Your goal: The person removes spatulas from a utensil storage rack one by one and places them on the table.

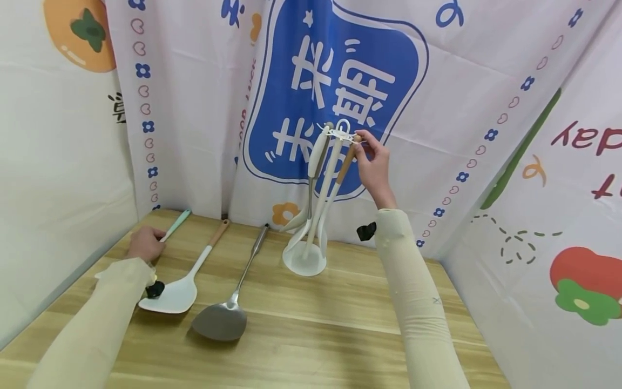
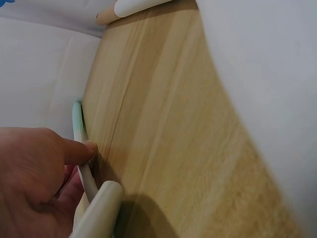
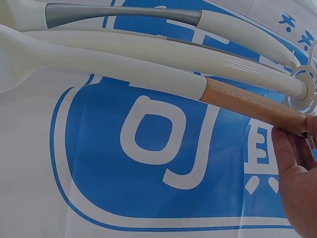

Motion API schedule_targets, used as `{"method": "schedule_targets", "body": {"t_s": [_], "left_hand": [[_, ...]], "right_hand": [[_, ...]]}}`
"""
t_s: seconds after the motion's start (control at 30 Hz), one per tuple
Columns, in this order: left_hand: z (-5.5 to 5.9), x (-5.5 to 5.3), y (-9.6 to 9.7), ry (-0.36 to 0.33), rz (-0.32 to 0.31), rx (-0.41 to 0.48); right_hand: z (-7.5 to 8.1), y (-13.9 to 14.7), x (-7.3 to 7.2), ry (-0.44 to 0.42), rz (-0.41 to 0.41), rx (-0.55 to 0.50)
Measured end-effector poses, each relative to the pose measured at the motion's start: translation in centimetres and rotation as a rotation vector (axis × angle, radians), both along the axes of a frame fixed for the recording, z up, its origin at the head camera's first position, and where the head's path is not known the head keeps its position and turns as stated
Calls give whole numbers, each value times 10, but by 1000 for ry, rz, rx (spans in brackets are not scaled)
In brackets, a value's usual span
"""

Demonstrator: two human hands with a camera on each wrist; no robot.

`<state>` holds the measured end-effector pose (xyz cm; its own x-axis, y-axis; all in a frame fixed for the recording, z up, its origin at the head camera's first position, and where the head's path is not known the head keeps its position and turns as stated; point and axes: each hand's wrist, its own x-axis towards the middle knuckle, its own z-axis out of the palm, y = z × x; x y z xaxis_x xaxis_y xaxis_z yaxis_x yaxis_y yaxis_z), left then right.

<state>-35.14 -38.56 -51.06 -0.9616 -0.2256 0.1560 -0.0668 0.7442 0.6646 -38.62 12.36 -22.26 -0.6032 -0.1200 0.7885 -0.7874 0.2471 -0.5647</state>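
Observation:
At the table's left, my left hand (image 1: 147,243) pinches a utensil with a mint-green handle end (image 1: 180,220). The left wrist view shows its pale shaft (image 2: 86,178) between thumb and fingers. Most of that utensil is hidden under the hand and sleeve. Up at the top of a white utensil stand (image 1: 305,265), my right hand (image 1: 373,167) pinches the handle end of a white utensil with a wooden handle (image 3: 252,106). That end is right at the stand's hook ring (image 3: 303,88). Other utensils hang there, one with a white-and-grey handle (image 1: 318,154).
A white spatula (image 1: 177,296) with a wooden handle lies beside my left forearm. Right of it lies a steel wok spatula (image 1: 223,321). Printed cloth (image 1: 194,135) hangs behind the wooden table (image 1: 311,346) and along both sides.

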Motion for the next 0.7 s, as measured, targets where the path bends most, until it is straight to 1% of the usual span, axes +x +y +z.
{"method": "schedule_targets", "body": {"t_s": [0.13,0.23,0.37,0.47,0.57,0.7], "left_hand": [[-2,-4,-1,-6,1,-5],[-3,-4,-1,-4,-1,-1],[-3,-3,-2,23,-15,-20],[2,-1,-1,44,-19,-34],[8,3,1,57,-22,-27],[15,8,3,74,-49,-29]], "right_hand": [[1,1,0,2,6,2],[1,1,0,-2,11,1],[1,0,0,-3,13,-3],[2,0,0,5,17,-6],[2,0,-1,4,15,-5],[2,0,-1,1,8,-6]]}}
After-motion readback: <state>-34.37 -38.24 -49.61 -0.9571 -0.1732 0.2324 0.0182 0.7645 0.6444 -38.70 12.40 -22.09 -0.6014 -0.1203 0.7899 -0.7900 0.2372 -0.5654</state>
